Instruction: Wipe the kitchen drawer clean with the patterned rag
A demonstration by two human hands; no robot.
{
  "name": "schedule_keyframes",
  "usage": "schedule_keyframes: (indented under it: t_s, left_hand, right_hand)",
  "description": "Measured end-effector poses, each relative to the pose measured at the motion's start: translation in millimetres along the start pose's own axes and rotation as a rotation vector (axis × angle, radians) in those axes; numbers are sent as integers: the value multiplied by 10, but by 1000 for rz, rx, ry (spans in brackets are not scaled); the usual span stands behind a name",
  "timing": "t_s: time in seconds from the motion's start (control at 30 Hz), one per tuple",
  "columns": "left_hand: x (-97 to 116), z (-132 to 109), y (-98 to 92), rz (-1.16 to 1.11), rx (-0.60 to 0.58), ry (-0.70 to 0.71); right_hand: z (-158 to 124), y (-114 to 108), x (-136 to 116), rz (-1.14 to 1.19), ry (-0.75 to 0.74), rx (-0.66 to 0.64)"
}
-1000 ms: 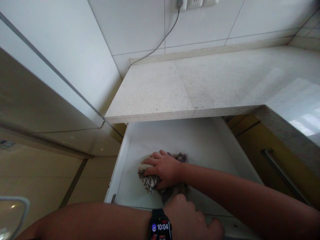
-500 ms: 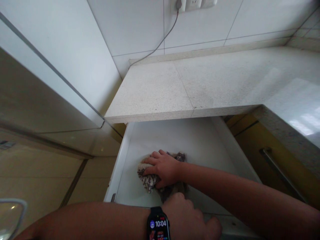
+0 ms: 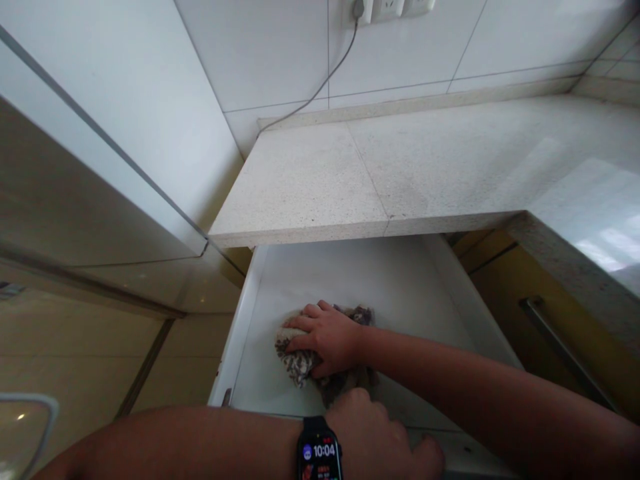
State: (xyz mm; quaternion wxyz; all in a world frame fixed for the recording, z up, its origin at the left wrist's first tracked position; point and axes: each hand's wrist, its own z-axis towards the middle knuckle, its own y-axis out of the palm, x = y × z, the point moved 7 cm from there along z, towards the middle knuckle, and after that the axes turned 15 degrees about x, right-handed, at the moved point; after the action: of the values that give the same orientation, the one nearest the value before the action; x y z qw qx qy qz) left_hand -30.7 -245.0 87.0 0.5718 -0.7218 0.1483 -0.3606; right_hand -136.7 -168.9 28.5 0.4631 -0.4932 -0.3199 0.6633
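Observation:
A brown-and-white patterned cloth (image 3: pixel 297 363) lies bunched on the floor of a pulled-out white drawer (image 3: pixel 400 280). My right hand (image 3: pixel 327 337) presses down on this cloth, its fingers curled over the bunched fabric. Nearer to me, my left hand (image 3: pixel 373 430) wears a black smartwatch (image 3: pixel 320 457) at the wrist. It is closed at the front edge of the drawer, with its fingers curled and their tips hidden from view. Part of the cloth reaches close to the knuckles of this hand.
Above the drawer juts a speckled pale countertop (image 3: pixel 310 180). A grey cord (image 3: pixel 315 97) runs from a wall socket (image 3: pixel 387 8) to the counter's back edge. A tall white cabinet (image 3: pixel 125 100) stands left. At right is a yellowish cabinet front with a metal handle (image 3: pixel 565 350).

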Motion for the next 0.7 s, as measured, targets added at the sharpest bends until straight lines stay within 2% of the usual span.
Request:
schedule_keyframes:
  t_s: [0.07,0.27,0.4,0.57,0.7]
  left_hand:
    - [4,5,-3,-22,-8,8]
    - [5,0,-20,22,76,-1]
    - [9,-8,30,10,46,5]
    - [0,-5,15,4,77,13]
    - [-2,-6,34,-12,38,20]
  right_hand:
    - [0,3,0,0,1,-4]
    - [2,-6,-4,3,0,2]
    - [2,-10,-12,-7,-6,-1]
    - [1,-18,-22,-11,-12,-4]
    - [2,-14,-16,-10,-9,-4]
